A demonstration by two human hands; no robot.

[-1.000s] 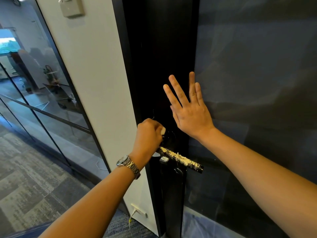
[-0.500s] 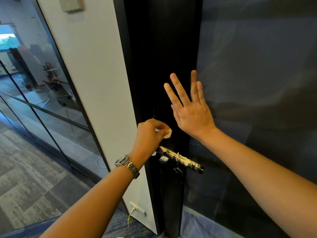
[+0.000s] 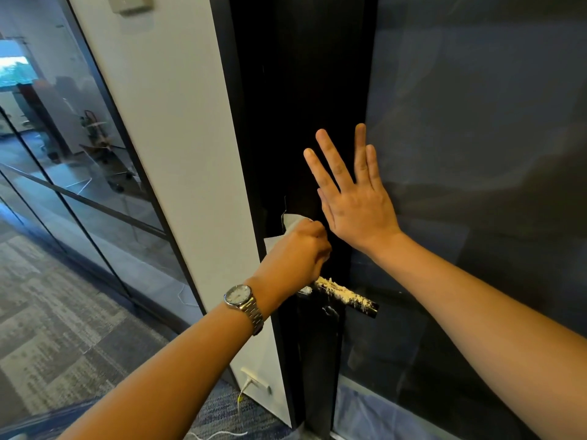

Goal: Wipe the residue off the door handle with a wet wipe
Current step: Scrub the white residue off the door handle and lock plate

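Head view is showing two bare arms reaching toward one dark door (image 3: 305, 90). The left hand (image 3: 293, 254) is curling closed around a single white wet wipe (image 3: 287, 228), which is sticking out above and to the left of the knuckles in two loose flaps. That fist is hovering just above the inner end of the door handle (image 3: 346, 296), hiding the part where the handle meets the door. There is one handle, a dark horizontal bar, and it is carrying one long streak of pale yellowish crumbly residue (image 3: 336, 290) along its top, running from beside the left hand almost to the free tip. Whether the wipe is touching the handle I cannot tell, since the hand is covering that spot.

The right hand (image 3: 352, 198) is lying flat and open against the door, four fingers spread and pointing upward, gripping nothing. It is sitting just right of the left hand and above the handle, near but apart from both.

One silver wristwatch (image 3: 243, 301) with a metal band is circling the left wrist. To the left a white wall strip (image 3: 165, 154) is standing between the door and a run of glass panels (image 3: 63, 147), and grey patterned carpet (image 3: 57, 328) is covering the floor below.
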